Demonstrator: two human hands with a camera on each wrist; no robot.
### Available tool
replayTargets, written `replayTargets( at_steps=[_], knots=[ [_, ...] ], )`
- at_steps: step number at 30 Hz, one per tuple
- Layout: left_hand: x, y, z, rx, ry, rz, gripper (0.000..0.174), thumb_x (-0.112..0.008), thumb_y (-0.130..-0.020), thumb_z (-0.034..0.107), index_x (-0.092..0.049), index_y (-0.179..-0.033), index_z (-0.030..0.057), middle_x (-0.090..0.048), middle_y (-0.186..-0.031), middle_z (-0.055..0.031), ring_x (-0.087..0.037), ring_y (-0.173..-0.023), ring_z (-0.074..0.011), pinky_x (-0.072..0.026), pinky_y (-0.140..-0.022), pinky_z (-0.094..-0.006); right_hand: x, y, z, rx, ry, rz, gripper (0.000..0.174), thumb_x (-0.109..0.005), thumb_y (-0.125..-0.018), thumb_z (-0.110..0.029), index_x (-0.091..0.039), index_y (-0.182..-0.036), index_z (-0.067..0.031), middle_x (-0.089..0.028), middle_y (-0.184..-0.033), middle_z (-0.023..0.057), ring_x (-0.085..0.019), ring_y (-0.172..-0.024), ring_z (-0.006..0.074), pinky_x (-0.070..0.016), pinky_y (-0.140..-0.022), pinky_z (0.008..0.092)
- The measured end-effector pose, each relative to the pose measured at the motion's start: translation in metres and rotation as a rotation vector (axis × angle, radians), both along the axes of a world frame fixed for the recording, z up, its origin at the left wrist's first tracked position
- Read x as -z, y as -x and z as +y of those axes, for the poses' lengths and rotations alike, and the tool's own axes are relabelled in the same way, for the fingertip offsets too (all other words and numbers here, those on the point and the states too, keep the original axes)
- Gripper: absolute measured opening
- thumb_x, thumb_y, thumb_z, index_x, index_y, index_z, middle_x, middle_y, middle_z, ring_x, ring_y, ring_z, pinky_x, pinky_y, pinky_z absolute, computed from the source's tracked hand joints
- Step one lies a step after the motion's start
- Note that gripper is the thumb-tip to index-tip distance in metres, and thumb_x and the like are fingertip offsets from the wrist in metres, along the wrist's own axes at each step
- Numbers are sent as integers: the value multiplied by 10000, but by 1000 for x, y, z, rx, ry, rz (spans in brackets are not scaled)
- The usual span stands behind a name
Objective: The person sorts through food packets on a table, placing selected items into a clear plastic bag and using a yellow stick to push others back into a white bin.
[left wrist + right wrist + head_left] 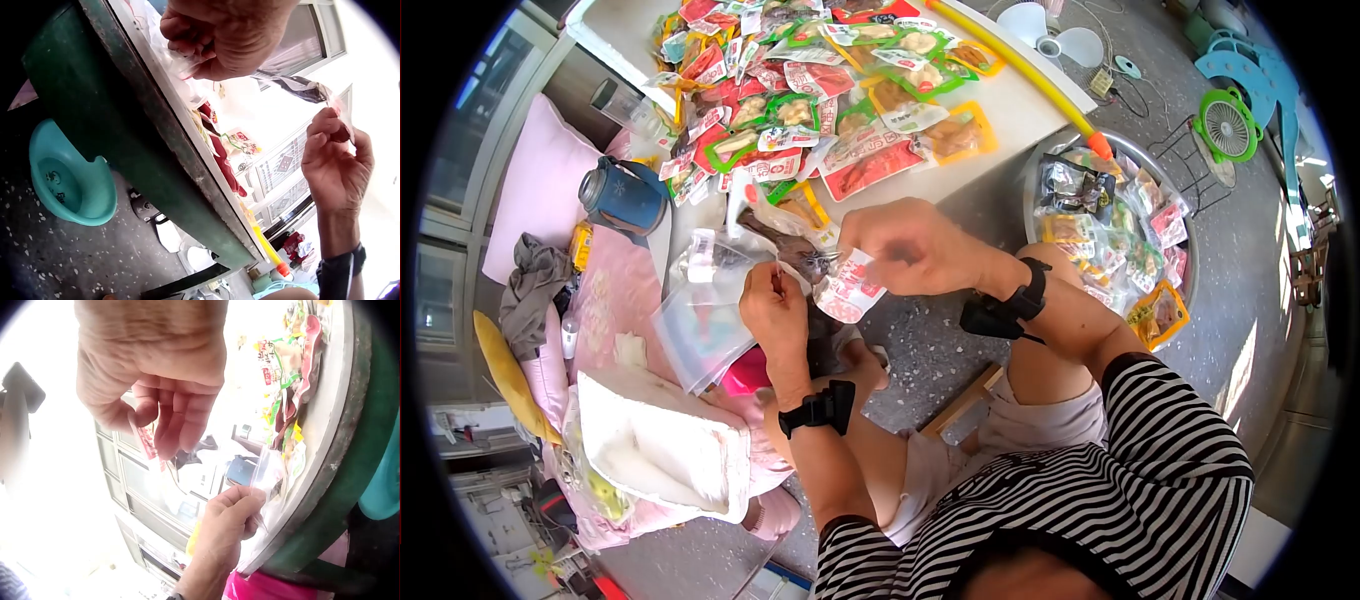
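Observation:
My left hand (pixel 775 302) pinches the edge of a clear plastic bag (pixel 705 315), which hangs down on its left side. In the right wrist view the same hand (pixel 226 528) has thumb and fingers closed on the clear film (pixel 269 470). My right hand (pixel 915 248) holds a clear packet with a red-and-white label (pixel 847 290) by its edge, between thumb and fingers. Dark food (pixel 795 243) shows through the packet's plastic. In the left wrist view that packet (pixel 306 89) stretches from my right hand (pixel 337 165) toward the left one.
Many colourful food packets (pixel 800 110) are heaped on the white table (pixel 1000 130), beside a yellow tube (pixel 1020 70). A metal basin (pixel 1187 230) of packets stands at right. At left are a blue jug (pixel 622 195) and a white foam box (pixel 665 440).

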State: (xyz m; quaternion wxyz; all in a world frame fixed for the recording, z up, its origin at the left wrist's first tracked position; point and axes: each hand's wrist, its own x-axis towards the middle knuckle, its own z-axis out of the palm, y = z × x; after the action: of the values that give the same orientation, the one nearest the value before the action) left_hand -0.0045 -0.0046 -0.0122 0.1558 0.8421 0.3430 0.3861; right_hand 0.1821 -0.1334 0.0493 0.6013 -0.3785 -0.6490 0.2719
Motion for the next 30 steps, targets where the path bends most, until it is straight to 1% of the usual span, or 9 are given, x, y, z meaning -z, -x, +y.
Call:
replayTargets(
  at_steps=[3, 6, 10, 11, 14, 17, 24, 26, 30],
  knots=[
    [-5, -1, -3, 0, 67, -26, 42, -579, -771, -23, -568, -811, -15, -538, -621, -124, -534, -536, -204, -422, -521, -333, -3, -8, -1, 123, 49, 223, 187, -541, -767, 63, -401, -668, -11, -618, -901, 64, -421, -634, 31, -385, -549, 210],
    [1, 0, 1, -9, 92, -20, 34, -580, -780, -17, -571, -813, -17, -539, -614, -117, -526, -516, -189, -418, -505, -328, -1, -19, -1, 502, -37, 214, 164, -556, -747, 55, -419, -676, -3, -651, -970, 101, -474, -638, 33, -421, -563, 215],
    [-4, -1, -2, -19, 157, -17, 74, -580, -750, -32, -583, -823, -20, -580, -698, -172, -565, -573, -319, -445, -537, -392, -3, -42, -4, 1014, -141, -179, 148, -550, -696, 70, -425, -671, -5, -616, -857, 107, -508, -555, 129, -435, -518, 247],
    [-4, -1, -2, -22, 164, -7, 74, -580, -750, -32, -583, -823, -21, -581, -699, -173, -566, -575, -320, -446, -539, -393, -6, -46, -3, 1118, -186, -288, 141, -565, -680, 41, -441, -640, -12, -595, -801, 125, -518, -519, 229, -447, -501, 301],
    [-3, -2, -1, -20, 155, 0, 76, -577, -746, -34, -581, -821, -22, -583, -705, -175, -566, -579, -325, -447, -544, -397, 1, -49, -4, 1209, 36, -465, 99, -591, -689, -40, -508, -639, -24, -602, -747, 145, -555, -553, 304, -460, -516, 373],
    [3, -1, 2, -10, 155, -3, 76, -575, -742, -36, -578, -817, -23, -581, -708, -176, -567, -586, -328, -446, -550, -400, 14, -44, 2, 1075, 248, -562, 95, -600, -704, -115, -569, -662, -36, -600, -696, 161, -585, -614, 345, -466, -542, 435],
    [-1, -3, -1, 5, 151, 31, 61, -571, -739, -35, -570, -799, -27, -558, -688, -172, -547, -585, -326, -434, -558, -405, 57, -22, 42, 803, 197, -490, 137, -646, -743, -145, -588, -777, -26, -603, -757, 166, -601, -741, 355, -477, -650, 445],
    [1, -3, 0, 27, 83, 21, 33, -561, -773, -25, -578, -799, -37, -552, -619, -135, -520, -513, -219, -417, -506, -344, 60, -26, 45, 672, 139, -483, 163, -656, -771, -133, -599, -881, -28, -594, -806, 154, -595, -785, 352, -475, -693, 429],
    [6, 0, 5, 39, 44, 10, 34, -557, -789, -20, -581, -799, -42, -552, -585, -120, -515, -481, -171, -409, -483, -320, 31, -51, 20, 974, 175, -620, 286, -681, -749, -146, -574, -989, -34, -582, -948, 148, -578, -918, 346, -474, -757, 432]
  ],
)
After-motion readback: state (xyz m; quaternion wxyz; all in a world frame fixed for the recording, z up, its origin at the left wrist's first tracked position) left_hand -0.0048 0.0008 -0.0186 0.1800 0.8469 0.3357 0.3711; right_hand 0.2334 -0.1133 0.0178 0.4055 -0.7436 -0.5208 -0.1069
